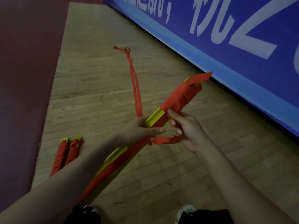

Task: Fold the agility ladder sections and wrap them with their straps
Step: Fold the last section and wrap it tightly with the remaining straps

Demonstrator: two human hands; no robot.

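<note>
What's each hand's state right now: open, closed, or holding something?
Left hand: closed, gripping the yellow ladder bundle at its middle.
Right hand: closed, fingers pinching the red strap loop.

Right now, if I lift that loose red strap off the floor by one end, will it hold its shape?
Probably not: the strap lies flat and knotted, so it likely droops. It looks thin, probably light, and shouldn't roll.

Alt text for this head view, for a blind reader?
The left hand grips a stack of yellow ladder slats while the right hand pinches a red strap looped at its middle. Two wrapped bundles and a loose strap lie on the wooden floor.
</note>
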